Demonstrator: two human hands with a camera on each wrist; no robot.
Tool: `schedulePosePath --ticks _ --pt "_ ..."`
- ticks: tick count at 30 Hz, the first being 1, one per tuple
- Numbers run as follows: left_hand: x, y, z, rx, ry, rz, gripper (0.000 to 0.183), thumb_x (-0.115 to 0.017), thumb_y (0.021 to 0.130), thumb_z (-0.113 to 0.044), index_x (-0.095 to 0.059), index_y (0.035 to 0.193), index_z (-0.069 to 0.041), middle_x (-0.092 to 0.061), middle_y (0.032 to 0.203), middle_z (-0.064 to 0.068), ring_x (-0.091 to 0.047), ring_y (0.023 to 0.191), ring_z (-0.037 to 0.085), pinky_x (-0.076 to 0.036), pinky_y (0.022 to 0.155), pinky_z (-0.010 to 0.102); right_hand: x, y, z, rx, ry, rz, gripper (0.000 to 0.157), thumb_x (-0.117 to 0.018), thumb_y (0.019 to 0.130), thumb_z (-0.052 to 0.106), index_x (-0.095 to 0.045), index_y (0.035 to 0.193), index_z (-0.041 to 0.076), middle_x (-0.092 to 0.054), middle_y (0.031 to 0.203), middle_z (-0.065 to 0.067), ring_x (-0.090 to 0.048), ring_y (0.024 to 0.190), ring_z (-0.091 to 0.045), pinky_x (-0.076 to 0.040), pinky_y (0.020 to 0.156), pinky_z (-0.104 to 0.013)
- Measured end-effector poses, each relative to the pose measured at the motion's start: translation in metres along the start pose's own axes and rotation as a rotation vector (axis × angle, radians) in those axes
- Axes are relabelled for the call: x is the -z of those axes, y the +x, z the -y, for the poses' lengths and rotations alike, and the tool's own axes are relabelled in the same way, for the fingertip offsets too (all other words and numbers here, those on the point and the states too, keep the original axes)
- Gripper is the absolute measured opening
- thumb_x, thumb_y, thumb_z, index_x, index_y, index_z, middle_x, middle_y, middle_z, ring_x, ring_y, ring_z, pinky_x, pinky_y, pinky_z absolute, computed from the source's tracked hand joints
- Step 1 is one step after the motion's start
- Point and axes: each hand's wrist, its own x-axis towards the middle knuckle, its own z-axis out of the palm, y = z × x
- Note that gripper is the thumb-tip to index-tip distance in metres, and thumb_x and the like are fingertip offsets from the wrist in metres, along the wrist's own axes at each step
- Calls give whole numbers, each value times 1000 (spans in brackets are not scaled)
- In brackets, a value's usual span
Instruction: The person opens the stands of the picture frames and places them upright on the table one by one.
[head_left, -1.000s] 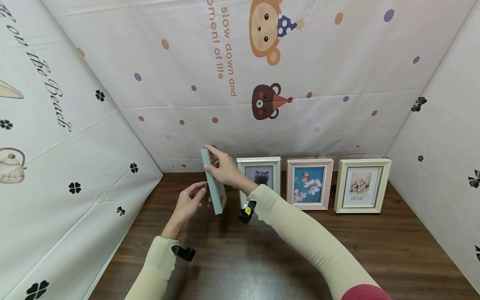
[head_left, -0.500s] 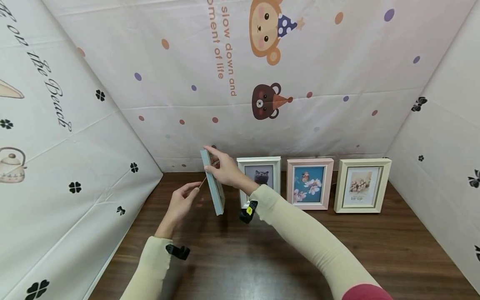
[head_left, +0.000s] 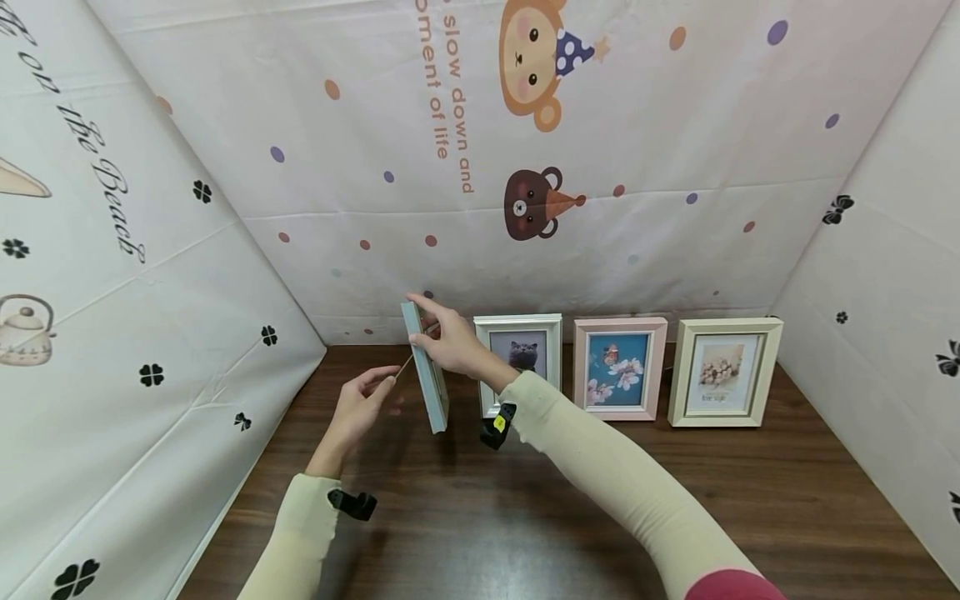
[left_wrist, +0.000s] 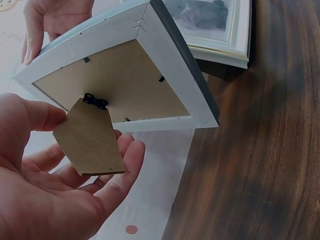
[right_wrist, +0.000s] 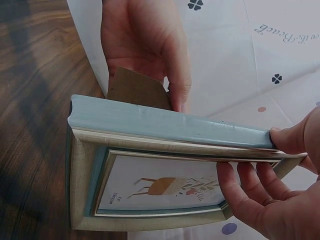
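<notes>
A light blue picture frame [head_left: 426, 375] stands nearly edge-on at the left of the row in the head view. My right hand [head_left: 459, 342] grips its upper part, thumb on one side and fingers on the printed front, as the right wrist view shows. Behind the frame, my left hand [head_left: 358, 410] pinches the brown support leg [left_wrist: 92, 140] by its edges. That leg is swung out from the brown backing board [left_wrist: 145, 80] on a black hinge [left_wrist: 95, 101]. A picture with an orange vase-like shape [right_wrist: 161, 186] shows in the front.
To the right stand a white frame with a cat picture [head_left: 517, 322], a pink frame [head_left: 621, 324] and a cream frame [head_left: 679, 375]. They sit on a dark wooden table [head_left: 525, 500] before a printed cloth wall [head_left: 637, 250]. Cloth walls also flank both sides.
My left hand has drawn left, away from the frame, and the support leg has swung out with it. My right hand's grip is almost unchanged; the frame has turned slightly.
</notes>
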Motion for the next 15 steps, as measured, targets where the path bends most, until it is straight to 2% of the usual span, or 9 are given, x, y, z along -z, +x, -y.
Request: schedulePosePath --ticks 4,7,10,12,15 --pt "1 2 1 3 -9 9 40 -54 109 -21 -55 146 -5 -59 140 26 -71 104 38 -58 89 54 0 0 1 6 -2 -5 66 -65 102 11 -38 160 25 -64 118 -14 -67 97 -22 -58 79 -35" --pt "1 0 0 -21 24 8 44 -55 108 -26 -53 148 -6 -59 140 26 -68 109 42 -57 90 53 1 1 2 10 -4 -8 65 -65 101 11 -38 159 24 -63 119 -14 -67 97 -22 -58 79 -35" --pt "0 -3 -4 -92 132 -21 47 -58 107 -34 -54 147 -10 -61 138 23 -64 116 38 -55 93 49 0 1 3 6 -6 -5 65 -65 102 12 -39 159 25 -63 119 -14 -67 96 -22 -58 78 -34" --pt "-1 -5 -8 -166 217 -54 49 -60 105 -37 -54 147 -13 -61 138 21 -61 122 35 -52 98 48 0 2 3 2 -11 -6 64 -65 102 14 -39 159 25 -63 119 -13 -67 96 -21 -58 78 -34" --pt "-6 -10 -16 -276 299 -114 53 -65 102 -39 -52 148 -14 -59 142 20 -58 128 34 -49 103 52 0 3 4 -4 -18 -11 64 -66 102 15 -40 159 26 -63 119 -12 -66 95 -20 -58 77 -34"
